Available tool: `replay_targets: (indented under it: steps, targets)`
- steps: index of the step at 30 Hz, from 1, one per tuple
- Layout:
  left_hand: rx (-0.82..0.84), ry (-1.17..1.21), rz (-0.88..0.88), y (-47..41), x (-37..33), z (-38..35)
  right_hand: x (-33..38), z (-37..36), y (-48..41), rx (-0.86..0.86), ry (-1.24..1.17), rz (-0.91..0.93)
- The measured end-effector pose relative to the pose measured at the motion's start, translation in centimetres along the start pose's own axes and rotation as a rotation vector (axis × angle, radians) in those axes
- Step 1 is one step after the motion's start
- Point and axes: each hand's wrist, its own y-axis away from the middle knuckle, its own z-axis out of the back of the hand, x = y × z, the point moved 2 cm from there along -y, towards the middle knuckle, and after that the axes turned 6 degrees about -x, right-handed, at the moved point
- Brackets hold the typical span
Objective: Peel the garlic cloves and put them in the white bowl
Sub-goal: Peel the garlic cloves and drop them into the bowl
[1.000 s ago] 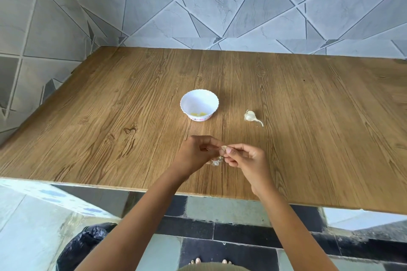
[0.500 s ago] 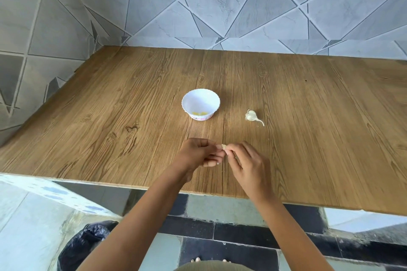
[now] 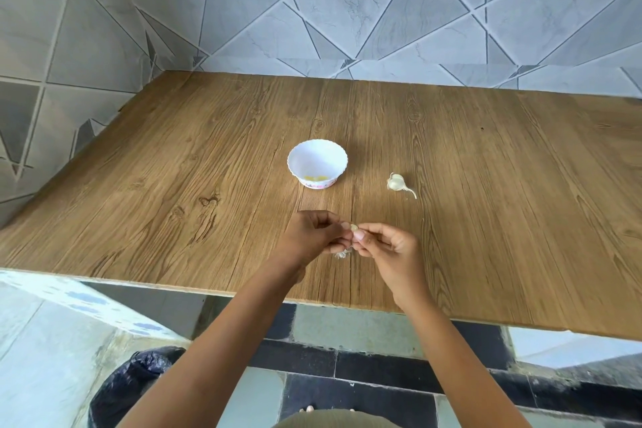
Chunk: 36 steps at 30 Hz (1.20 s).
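Observation:
A small pale garlic clove (image 3: 354, 228) sits between the fingertips of both hands, low over the wooden table. My left hand (image 3: 314, 236) pinches it from the left and my right hand (image 3: 389, 247) pinches it from the right. Papery skin (image 3: 342, 255) hangs just below the fingers. The white scalloped bowl (image 3: 305, 158) stands beyond the hands, with a few yellowish peeled cloves (image 3: 315, 178) at its bottom. The rest of the garlic bulb (image 3: 397, 183), with a curled stem, lies to the bowl's right.
The wooden table (image 3: 173, 184) meets a tiled wall at the back and left. Its near edge runs just under my forearms. A black bin bag (image 3: 139, 382) sits on the floor at lower left.
Both hands stay together at the same spot, working the clove. The fingers have shifted slightly, and a scrap of skin shows below them again after being hidden half a second ago.

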Motion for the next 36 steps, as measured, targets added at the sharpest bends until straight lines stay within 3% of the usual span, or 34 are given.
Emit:
replay_targets:
  steps: [8, 13, 16, 20, 25, 29, 32, 34, 36]
  targets:
    - [0.035, -0.019, 0.027, -0.2, 0.5, 0.1, 0.2, 0.2, -0.1, 0.052, -0.035, -0.161]
    - [-0.175, -0.461, -0.269, -0.5, 0.6, -0.2, 0.1, -0.1, 0.3, -0.056, 0.146, 0.07]
    - [-0.094, -0.44, -0.271, -0.5, 0.7, -0.1, 0.4, -0.3, 0.4, -0.048, -0.036, -0.096]
    - [0.048, -0.198, -0.095, -0.5, 0.6, 0.1, 0.6, -0.1, 0.1, 0.021, -0.208, -0.342]
    - [0.03, -0.227, -0.053, -0.5, 0.5, -0.1, 0.5, -0.4, -0.1, 0.024, -0.359, -0.481]
    - [-0.17, -0.698, -0.307, -1.3, 1.1, 0.9, 0.4, -0.4, -0.2, -0.002, -0.403, -0.484]
    - [-0.147, -0.966, -0.442, -1.3, 1.6, 1.0, 0.4, -0.3, -0.2, -0.022, -0.356, -0.442]
    - [-0.173, -0.979, -0.473, -1.2, 1.4, 1.0, 0.4, -0.2, -0.1, -0.044, -0.257, -0.375]
    - [-0.22, -0.819, -0.46, -1.1, 0.9, 1.1, 0.4, -0.1, 0.0, -0.062, -0.155, -0.29]
